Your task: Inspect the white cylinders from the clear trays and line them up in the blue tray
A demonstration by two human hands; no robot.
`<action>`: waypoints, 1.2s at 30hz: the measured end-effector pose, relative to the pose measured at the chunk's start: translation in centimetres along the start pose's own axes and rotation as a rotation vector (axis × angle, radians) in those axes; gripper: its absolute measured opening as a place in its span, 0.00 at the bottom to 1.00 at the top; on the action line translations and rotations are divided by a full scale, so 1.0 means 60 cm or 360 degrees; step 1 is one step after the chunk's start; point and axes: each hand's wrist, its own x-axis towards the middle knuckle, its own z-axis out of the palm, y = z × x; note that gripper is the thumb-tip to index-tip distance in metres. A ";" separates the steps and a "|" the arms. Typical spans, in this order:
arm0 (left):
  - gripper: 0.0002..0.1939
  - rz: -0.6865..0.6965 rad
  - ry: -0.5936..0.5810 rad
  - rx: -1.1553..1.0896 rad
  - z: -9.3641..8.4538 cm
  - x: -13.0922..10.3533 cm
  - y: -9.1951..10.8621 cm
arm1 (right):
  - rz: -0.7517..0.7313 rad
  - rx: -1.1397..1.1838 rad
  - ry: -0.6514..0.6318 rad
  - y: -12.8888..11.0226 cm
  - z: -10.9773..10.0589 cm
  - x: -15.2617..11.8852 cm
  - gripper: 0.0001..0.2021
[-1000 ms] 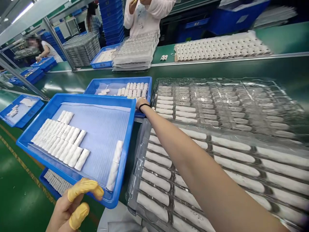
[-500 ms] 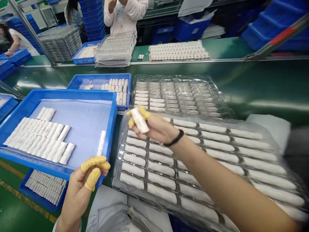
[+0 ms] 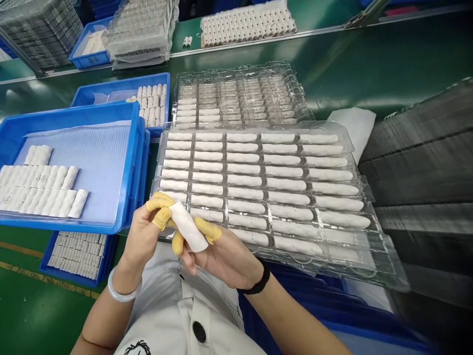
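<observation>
While a blue bin (image 3: 92, 227) sits left of the clear tray (image 3: 303, 160), left hand (image 3: 146, 236) by the tray's near-left corner, fingertips at a white roll's upper end, cannot tell if pinching, white roll (image 3: 188, 227) tilted at that corner, right hand (image 3: 231, 259) pinching its lower part.

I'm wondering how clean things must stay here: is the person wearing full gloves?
No, yellow finger cots cover only parts of the left hand and right hand, leaving bare skin showing.
</observation>
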 end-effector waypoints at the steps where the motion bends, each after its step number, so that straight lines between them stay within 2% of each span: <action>1: 0.10 -0.0001 0.0014 -0.0004 0.002 -0.002 -0.002 | -0.0014 0.0023 -0.0034 0.006 -0.002 -0.008 0.20; 3: 0.11 -0.0002 -0.0011 0.0035 0.006 -0.006 -0.005 | -0.0112 -0.0025 0.0018 0.017 -0.004 -0.022 0.18; 7: 0.12 0.0043 -0.0094 0.0219 0.014 -0.018 -0.014 | -0.0435 -0.0424 0.0529 0.028 -0.001 -0.041 0.20; 9: 0.12 0.0045 -0.0112 0.0219 0.016 -0.022 -0.017 | -0.0532 -0.0551 0.0682 0.030 -0.001 -0.049 0.21; 10: 0.12 0.0035 -0.0124 0.0184 0.017 -0.023 -0.018 | -0.0553 -0.0551 0.0675 0.031 -0.001 -0.053 0.20; 13: 0.10 -0.0015 -0.0143 0.0063 0.020 -0.027 -0.017 | -0.0532 -0.0390 0.0470 0.039 -0.005 -0.062 0.20; 15: 0.10 -0.0025 -0.0148 0.0057 0.022 -0.030 -0.015 | -0.0566 -0.0411 0.0497 0.049 -0.008 -0.064 0.20; 19: 0.09 0.0040 -0.0130 0.0146 0.027 -0.037 -0.013 | -0.0882 -0.0817 0.1082 0.074 -0.011 -0.062 0.18; 20: 0.08 0.0052 -0.0119 0.0136 0.027 -0.039 -0.013 | -0.0916 -0.0856 0.1144 0.078 -0.011 -0.061 0.18; 21: 0.08 0.0053 -0.0107 0.0113 0.027 -0.040 -0.013 | -0.0918 -0.0855 0.1132 0.079 -0.011 -0.061 0.18; 25: 0.10 0.0031 -0.0041 0.0088 0.022 -0.043 -0.012 | -0.0835 -0.0604 0.0749 0.073 -0.010 -0.061 0.19; 27: 0.11 0.0029 -0.0009 0.0117 0.019 -0.043 -0.011 | -0.0772 -0.0417 0.0630 0.068 -0.008 -0.061 0.20; 30: 0.12 0.0017 0.0005 0.0111 0.019 -0.045 -0.009 | -0.0645 -0.0221 0.0584 0.064 -0.005 -0.060 0.21; 36: 0.12 -0.0005 0.0006 0.0081 0.023 -0.050 -0.008 | -0.0518 -0.0088 0.0464 0.058 -0.002 -0.064 0.17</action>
